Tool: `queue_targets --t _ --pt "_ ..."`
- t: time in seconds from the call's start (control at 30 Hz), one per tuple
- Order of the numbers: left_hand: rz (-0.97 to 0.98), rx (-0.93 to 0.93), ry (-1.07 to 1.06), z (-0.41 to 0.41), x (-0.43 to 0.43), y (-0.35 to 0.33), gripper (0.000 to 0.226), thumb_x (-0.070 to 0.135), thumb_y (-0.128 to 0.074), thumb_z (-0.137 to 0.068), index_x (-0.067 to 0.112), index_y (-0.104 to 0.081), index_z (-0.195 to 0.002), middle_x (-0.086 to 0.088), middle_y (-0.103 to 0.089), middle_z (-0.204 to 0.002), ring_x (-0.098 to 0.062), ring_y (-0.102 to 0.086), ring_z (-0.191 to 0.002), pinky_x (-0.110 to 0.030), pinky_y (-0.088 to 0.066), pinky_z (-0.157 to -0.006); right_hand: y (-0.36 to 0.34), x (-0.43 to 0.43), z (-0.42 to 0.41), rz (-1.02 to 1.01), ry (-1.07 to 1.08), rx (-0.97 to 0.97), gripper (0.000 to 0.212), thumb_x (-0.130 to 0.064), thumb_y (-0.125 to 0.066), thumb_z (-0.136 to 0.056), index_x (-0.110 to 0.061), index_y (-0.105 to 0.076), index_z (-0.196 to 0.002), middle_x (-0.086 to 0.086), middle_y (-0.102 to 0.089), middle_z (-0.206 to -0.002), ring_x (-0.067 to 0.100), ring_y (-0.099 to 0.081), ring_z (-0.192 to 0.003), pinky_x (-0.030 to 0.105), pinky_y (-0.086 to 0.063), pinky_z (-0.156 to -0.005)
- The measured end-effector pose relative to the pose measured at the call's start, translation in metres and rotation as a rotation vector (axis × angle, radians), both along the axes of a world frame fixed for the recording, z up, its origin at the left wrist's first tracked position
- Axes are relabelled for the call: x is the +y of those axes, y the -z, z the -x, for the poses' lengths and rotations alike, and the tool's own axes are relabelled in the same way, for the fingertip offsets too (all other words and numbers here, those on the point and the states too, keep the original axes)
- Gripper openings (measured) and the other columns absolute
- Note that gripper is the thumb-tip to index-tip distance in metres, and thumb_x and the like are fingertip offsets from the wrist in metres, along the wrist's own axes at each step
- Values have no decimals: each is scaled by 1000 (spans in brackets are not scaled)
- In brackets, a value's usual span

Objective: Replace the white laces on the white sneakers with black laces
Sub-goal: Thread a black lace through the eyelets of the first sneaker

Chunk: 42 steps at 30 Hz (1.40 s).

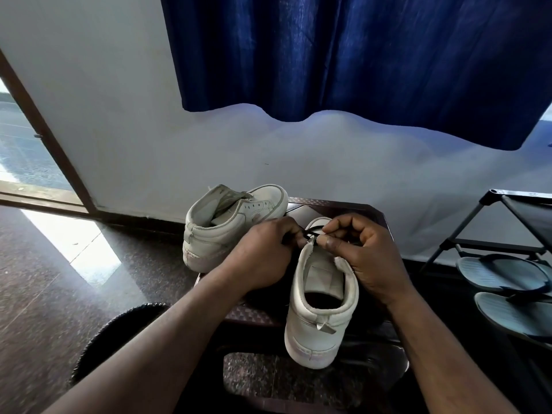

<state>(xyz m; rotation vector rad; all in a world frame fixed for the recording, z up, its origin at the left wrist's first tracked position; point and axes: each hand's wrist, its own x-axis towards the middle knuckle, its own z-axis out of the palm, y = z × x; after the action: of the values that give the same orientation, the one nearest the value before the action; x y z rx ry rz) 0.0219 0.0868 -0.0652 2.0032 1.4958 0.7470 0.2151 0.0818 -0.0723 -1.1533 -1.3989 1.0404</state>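
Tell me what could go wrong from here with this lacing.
1. The left hand and the right hand both pinch the black lace over the near sneaker and hide the eyelets, so one might get skipped or the lace twisted.
2. That sneaker's heel seems to hang past the table's front edge, so a hard tug might tip it off.

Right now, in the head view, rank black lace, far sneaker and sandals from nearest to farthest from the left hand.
1. Black lace: pinched by the left hand.
2. Far sneaker: just behind it, leftward.
3. Sandals: far right.
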Motion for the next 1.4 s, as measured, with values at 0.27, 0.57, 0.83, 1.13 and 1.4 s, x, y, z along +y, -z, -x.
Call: queue_targets --t 0.27,0.57,0.83,1.13,1.4 --pt "-27 170 -9 0 2 0 30 8 -53 -94 35 -50 -80 17 -57 -82 -14 -60 -88 -27 -42 -73 -20 8 -28 -15 -69 647 10 -14 -77 -81 -23 -73 -82 -5 -66 -75 9 -58 -71 23 -47 -71" --pt "16 272 -6 2 2 -8 22 7 -51 -98 26 -63 -96 3 -69 -98 -25 -66 -104 -17 -34 -71 -19 6 -36 -82 -128 761 30 -11 -42 -103 -23 -67 -93 -6 -65 -82 11 -53 -69 24 -45 -66" --pt "88 531 -107 13 -3 1 19 26 -55 -96 22 -68 -108 -7 -73 -108 -32 -70 -99 -37 -55 -77 -11 6 -24 21 -98 641 11 -17 -63 -88 -22 -72 -92 1 -66 -82 14 -55 -69 24 -45 -69" --pt "94 -29 -33 12 5 2 20 18 -64 -97 33 -66 -84 26 -66 -72 15 -55 -64 -8 -39 -61 -9 8 -17 49 -53 569 14 -15 -59 -87 -14 -68 -98 5 -68 -78 13 -50 -66 23 -38 -61" --pt "106 -51 -14 5 8 10 26 14 -63 -97 35 -62 -81 21 -67 -80 7 -58 -74 -14 -42 -70 -6 10 -12 47 -78 556 12 -13 -64 -89 -20 -73 -93 5 -68 -79 13 -48 -64 23 -35 -58"
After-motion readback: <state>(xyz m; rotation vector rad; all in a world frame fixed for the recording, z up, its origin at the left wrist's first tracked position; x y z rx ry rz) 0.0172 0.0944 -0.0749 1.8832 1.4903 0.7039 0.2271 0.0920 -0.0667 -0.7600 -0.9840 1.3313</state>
